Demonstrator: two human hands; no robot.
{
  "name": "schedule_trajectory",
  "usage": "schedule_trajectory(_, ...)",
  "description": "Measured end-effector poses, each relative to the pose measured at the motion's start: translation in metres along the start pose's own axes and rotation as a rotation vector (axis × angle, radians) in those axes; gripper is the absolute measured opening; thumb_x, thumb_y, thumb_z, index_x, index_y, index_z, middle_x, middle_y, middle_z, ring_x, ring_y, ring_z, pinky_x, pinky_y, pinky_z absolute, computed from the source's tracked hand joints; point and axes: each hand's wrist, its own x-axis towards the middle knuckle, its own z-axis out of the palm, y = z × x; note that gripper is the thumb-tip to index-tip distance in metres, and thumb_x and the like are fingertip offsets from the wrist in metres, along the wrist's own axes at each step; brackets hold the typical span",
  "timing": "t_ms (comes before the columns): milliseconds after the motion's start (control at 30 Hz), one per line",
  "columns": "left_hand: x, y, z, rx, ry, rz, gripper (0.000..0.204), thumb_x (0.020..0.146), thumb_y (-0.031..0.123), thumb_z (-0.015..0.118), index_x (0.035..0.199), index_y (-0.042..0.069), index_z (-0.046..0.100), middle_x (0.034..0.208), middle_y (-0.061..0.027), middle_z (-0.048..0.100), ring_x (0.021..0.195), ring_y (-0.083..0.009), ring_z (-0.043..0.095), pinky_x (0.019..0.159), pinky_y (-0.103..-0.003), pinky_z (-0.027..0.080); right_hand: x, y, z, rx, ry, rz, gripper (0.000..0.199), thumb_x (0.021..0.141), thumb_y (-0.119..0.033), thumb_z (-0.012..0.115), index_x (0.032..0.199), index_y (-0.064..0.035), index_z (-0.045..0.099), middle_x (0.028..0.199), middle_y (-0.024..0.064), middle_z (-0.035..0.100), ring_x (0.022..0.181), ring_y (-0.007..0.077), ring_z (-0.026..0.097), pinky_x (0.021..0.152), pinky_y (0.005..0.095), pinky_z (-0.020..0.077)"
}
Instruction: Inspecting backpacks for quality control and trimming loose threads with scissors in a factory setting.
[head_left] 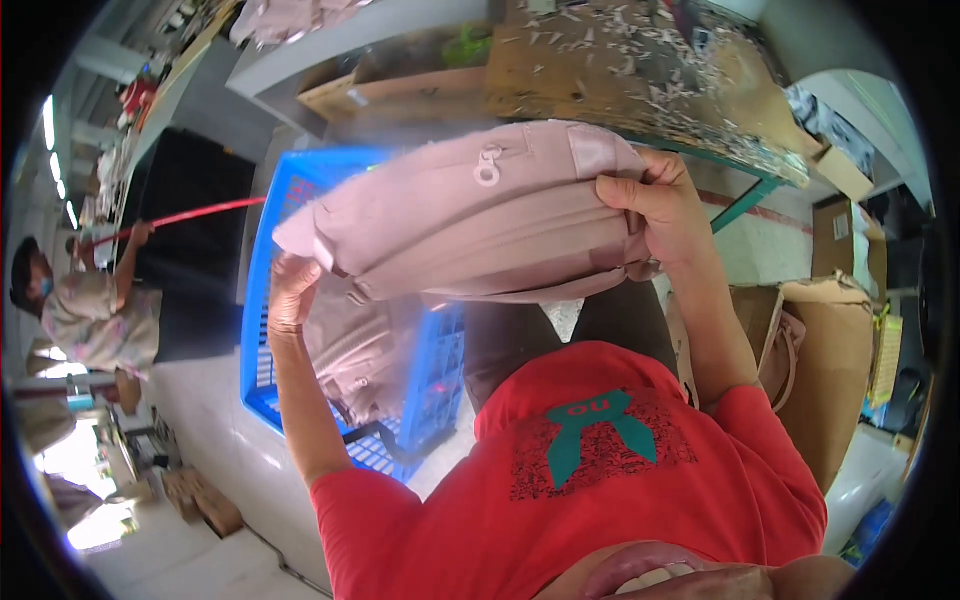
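Note:
A pale pink fabric bag (430, 210) with seams and a round zipper pull (487, 168) is held up in front of me, stretched sideways between both hands. My left hand (294, 290) grips its left end, fingers partly hidden behind the cloth. My right hand (655, 205) pinches the upper right end, thumb on the near face and fingers behind. Under the bag, to the left, stands a blue plastic crate (262, 345) with more pink bags (360, 345) and a dark strap inside. The held bag covers part of the crate.
Beyond the bag is a worktable (600, 75) strewn with scraps, on a green metal frame (745, 203). An open cardboard box (825, 370) with a pink item stands at my right. At far left, another person (95, 310) holds a red pole (205, 212) beside a large black panel (190, 240).

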Motion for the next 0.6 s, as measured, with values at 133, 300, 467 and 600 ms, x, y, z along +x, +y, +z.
schedule_trajectory(133, 0.048, 0.005, 0.04, 0.062, 0.161, 0.16, 0.029, 0.072, 0.012, 0.065, 0.098, 0.001, 0.057, 0.095, -0.0022, 0.058, 0.087, -0.0113, 0.052, 0.081, -0.027, 0.039, 0.011, -0.004, -0.032, 0.011, 0.083, -0.023, 0.018, 0.068, -0.007, 0.066, 0.083, 0.0007, 0.06, 0.068, 0.002, 0.059, 0.055, 0.0075, 0.052, 0.048, 0.0196, 0.0399)
schedule_trajectory(300, 0.113, 0.056, 0.087, 0.318, 0.181, 0.327, 0.023, 0.077, 0.017, 0.061, 0.089, -0.002, 0.06, 0.08, -0.0007, 0.059, 0.073, -0.0067, 0.048, 0.072, -0.02, 0.037, 0.031, -0.013, -0.055, 0.201, 0.288, -0.082, 0.02, 0.067, -0.01, 0.069, 0.078, 0.002, 0.058, 0.07, 0.0058, 0.059, 0.06, 0.0103, 0.054, 0.055, 0.0215, 0.0422)
schedule_trajectory(467, 0.164, 0.077, 0.106, 0.305, 0.13, 0.29, 0.023, 0.075, 0.018, 0.063, 0.089, -0.001, 0.061, 0.08, -0.0007, 0.059, 0.072, -0.0064, 0.049, 0.07, -0.02, 0.038, 0.044, -0.024, -0.06, 0.305, 0.329, -0.09, 0.02, 0.068, -0.009, 0.069, 0.079, 0.0026, 0.057, 0.072, 0.007, 0.059, 0.063, 0.0127, 0.055, 0.06, 0.0241, 0.0448)
schedule_trajectory(600, 0.19, 0.081, 0.127, 0.323, 0.127, 0.244, 0.022, 0.075, 0.017, 0.064, 0.088, 0.0, 0.062, 0.079, -0.0009, 0.06, 0.069, -0.0066, 0.05, 0.067, -0.02, 0.039, 0.053, -0.024, -0.076, 0.32, 0.362, -0.082, 0.021, 0.069, -0.009, 0.068, 0.082, 0.0031, 0.057, 0.074, 0.0076, 0.059, 0.065, 0.0134, 0.056, 0.061, 0.0243, 0.0452)
